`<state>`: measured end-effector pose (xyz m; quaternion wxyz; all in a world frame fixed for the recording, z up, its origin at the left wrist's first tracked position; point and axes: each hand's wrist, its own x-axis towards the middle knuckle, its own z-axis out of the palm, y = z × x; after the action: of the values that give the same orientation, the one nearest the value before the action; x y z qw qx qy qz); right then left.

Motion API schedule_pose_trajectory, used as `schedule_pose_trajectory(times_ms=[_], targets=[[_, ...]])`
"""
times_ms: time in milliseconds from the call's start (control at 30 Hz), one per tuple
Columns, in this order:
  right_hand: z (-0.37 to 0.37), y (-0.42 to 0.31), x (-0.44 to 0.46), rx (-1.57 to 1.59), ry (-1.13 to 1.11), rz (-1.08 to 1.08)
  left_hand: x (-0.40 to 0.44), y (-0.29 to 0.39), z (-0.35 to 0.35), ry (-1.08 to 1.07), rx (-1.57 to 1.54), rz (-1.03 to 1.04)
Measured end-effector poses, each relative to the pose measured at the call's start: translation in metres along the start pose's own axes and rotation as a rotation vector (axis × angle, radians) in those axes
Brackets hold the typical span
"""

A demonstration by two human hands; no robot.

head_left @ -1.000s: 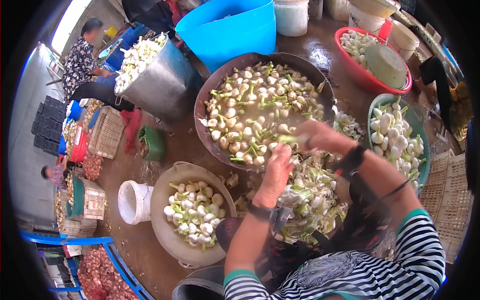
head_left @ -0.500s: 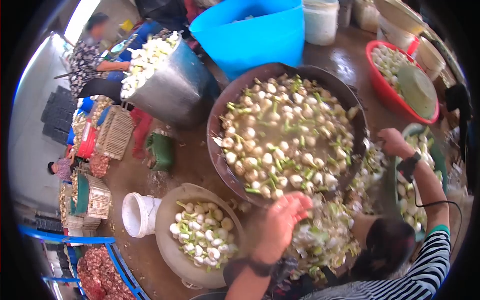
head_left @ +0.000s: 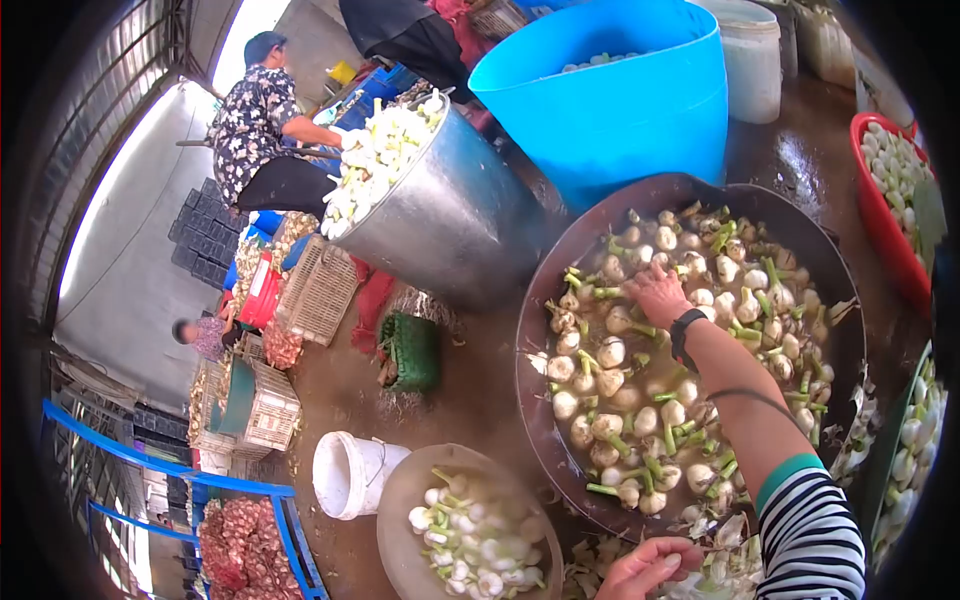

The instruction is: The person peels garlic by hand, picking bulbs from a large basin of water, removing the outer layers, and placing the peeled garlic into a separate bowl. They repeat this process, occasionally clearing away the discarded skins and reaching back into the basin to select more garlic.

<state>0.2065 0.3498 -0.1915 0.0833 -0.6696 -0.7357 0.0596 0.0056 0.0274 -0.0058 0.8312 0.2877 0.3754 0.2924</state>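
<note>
My right hand (head_left: 657, 294), with a black band on its wrist, reaches into a wide dark tub (head_left: 540, 400) of murky water. Its fingers curl down around a garlic bulb, mostly hidden by the hand. Many whitish garlic bulbs (head_left: 610, 352) with short green stems float around it. Near the bottom edge, my left hand (head_left: 655, 568) is closed, thumb against curled fingers, outside the tub and above pale garlic peelings (head_left: 725, 575). Whatever it may hold is hidden. Left of it stands a round grey basin (head_left: 400, 490) holding cleaner, whiter bulbs.
A big blue tub (head_left: 610, 130) and a tilted metal drum (head_left: 440, 210) heaped with bulbs stand beyond. A red basin (head_left: 880, 240) and a green basin (head_left: 890, 500) are at right. A white bucket (head_left: 360, 475) and green basket (head_left: 410, 352) stand left. A person (head_left: 255, 130) works by the drum.
My right hand has moved left from beside the green basin into the dark tub, onto the bulbs. My left hand, spread before, is now closed and lower. The view has shifted, so things appear farther right.
</note>
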Motion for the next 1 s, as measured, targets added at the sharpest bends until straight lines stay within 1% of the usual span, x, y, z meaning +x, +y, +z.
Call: schedule_pose_trajectory(times_ms=[100,133,233,300,333,367,400,433,500,533,567,633,667,700,767,800,833,867,900,933,967,1000], targets=[[0.017,0.002,0.000,-0.068,-0.211,0.092,-0.006,0.001,0.002,0.027,0.033,-0.029],[0.010,0.003,-0.008,-0.052,-0.318,0.092,-0.008,0.005,0.005,0.031,0.057,-0.028],[0.017,0.013,-0.033,0.250,-0.379,0.245,-0.012,0.007,0.005,0.004,0.095,-0.023],[0.017,0.029,-0.049,0.383,-0.260,0.102,-0.017,0.008,0.006,-0.014,0.048,-0.004],[0.012,0.035,-0.064,0.523,-0.095,0.065,-0.018,0.009,0.006,-0.023,0.031,-0.006],[-0.010,0.034,-0.086,0.859,-0.075,0.108,-0.020,0.008,0.006,-0.037,0.014,-0.008],[-0.022,0.026,-0.103,1.002,0.083,0.100,-0.019,0.005,0.002,-0.069,-0.016,0.009],[-0.034,0.016,-0.121,1.144,0.246,0.088,-0.018,0.002,0.004,-0.057,-0.041,0.054],[-0.096,-0.013,-0.162,1.324,0.219,0.146,-0.014,-0.002,0.004,0.074,-0.009,0.058],[-0.125,-0.025,-0.181,1.327,0.124,0.134,-0.011,-0.004,0.004,0.140,0.008,0.058],[-0.137,-0.032,-0.194,1.275,0.054,0.141,-0.006,-0.005,0.003,0.192,0.031,0.091],[-0.175,-0.064,-0.228,1.372,-0.024,0.145,-0.001,-0.005,0.010,0.226,0.065,0.288],[-0.192,-0.077,-0.244,1.360,-0.055,0.095,0.014,-0.018,-0.007,0.192,0.069,0.291],[-0.203,-0.088,-0.258,1.349,-0.089,0.049,0.022,-0.019,-0.004,0.260,0.127,0.459],[-0.203,-0.100,-0.279,1.427,-0.150,-0.021,0.015,0.001,0.002,0.097,-0.015,0.330],[-0.206,-0.107,-0.286,1.457,-0.136,0.031,0.006,0.009,0.010,0.144,0.021,0.311],[-0.208,-0.114,-0.293,1.486,-0.122,0.081,0.004,0.005,0.012,0.211,0.134,0.382],[-0.208,-0.119,-0.299,1.423,-0.079,0.160,0.009,-0.003,0.012,0.279,0.247,0.453],[-0.213,-0.130,-0.305,1.452,0.005,0.172,0.015,-0.012,0.009,0.350,0.359,0.520],[-0.206,-0.136,-0.307,1.280,0.084,0.138,0.024,-0.023,0.002,0.440,0.692,0.821],[-0.205,-0.144,-0.308,1.108,0.161,0.107,0.017,-0.019,0.009,0.448,0.743,0.869],[-0.212,-0.156,-0.314,1.238,0.263,0.094,0.008,-0.011,0.018,0.458,0.795,0.915]])
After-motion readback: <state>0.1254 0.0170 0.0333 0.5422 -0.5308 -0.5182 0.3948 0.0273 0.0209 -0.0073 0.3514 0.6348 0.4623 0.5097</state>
